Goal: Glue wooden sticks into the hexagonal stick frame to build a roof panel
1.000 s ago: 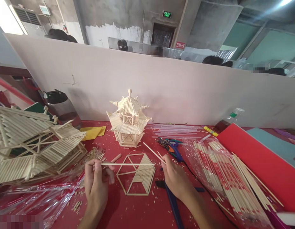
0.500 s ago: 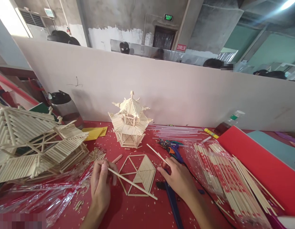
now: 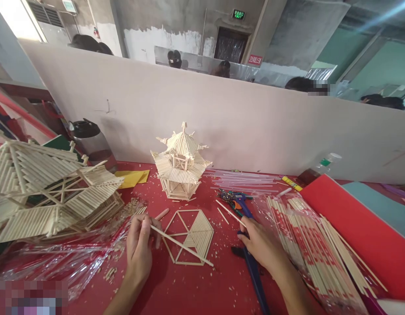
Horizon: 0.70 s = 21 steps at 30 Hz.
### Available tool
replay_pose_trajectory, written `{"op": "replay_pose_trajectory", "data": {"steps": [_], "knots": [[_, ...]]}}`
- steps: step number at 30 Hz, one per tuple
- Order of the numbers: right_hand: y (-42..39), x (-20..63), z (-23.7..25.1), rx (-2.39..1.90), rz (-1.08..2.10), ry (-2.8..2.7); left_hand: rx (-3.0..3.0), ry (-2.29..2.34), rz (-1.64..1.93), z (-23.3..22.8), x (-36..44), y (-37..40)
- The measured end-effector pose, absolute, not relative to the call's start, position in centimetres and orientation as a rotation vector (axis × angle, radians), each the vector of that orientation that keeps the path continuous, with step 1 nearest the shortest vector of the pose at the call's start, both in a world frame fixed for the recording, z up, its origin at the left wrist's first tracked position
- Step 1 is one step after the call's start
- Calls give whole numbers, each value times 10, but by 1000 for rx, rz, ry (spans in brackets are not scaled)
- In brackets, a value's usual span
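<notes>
My left hand [image 3: 140, 243] pinches a thin wooden stick [image 3: 183, 245] that slants down to the right over a flat hexagonal stick frame [image 3: 175, 263]. The frame lies on the red table, its right part filled with parallel sticks [image 3: 200, 236]. On the right, my right hand [image 3: 260, 238] has its fingers closed round another thin stick [image 3: 229, 211], whose far end points up and left. Under and beside that hand lies a blue-handled tool [image 3: 253, 273]; its head is partly hidden. A short loose stick [image 3: 223, 215] rests between frame and hand.
Behind the frame stands a small stick pagoda [image 3: 181, 168]; a larger stick building [image 3: 58, 192] is at left. A blue glue gun [image 3: 243, 203], clear rods [image 3: 245, 180], bundled sticks [image 3: 314, 249] and a red board [image 3: 353, 232] lie right. Plastic wrap [image 3: 81, 262] covers the front left.
My right hand has moved right with its stick, away from the frame and over the blue-handled tool. The short loose stick now shows on the table. My left hand keeps its stick nearly still.
</notes>
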State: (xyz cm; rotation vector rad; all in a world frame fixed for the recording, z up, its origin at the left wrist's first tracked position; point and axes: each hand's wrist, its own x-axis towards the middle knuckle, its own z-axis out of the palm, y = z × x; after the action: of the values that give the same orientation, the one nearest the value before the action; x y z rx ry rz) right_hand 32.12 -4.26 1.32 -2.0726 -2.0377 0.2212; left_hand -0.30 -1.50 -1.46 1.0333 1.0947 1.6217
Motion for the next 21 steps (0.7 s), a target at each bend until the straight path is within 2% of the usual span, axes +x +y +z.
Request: {"op": "replay_pose_trajectory", "data": {"steps": [5,11,21], "knots": [[-39,299,21,-1837,319,-1853,1031,1090,1606,-15,-2,-16],[-40,256,4,-1356,817,-1600,1065,1059,1569,-20,-1,-17],[-32,255,-10,-1520,744,-1780,1079,1096,1532,-15,-1,-19]]}}
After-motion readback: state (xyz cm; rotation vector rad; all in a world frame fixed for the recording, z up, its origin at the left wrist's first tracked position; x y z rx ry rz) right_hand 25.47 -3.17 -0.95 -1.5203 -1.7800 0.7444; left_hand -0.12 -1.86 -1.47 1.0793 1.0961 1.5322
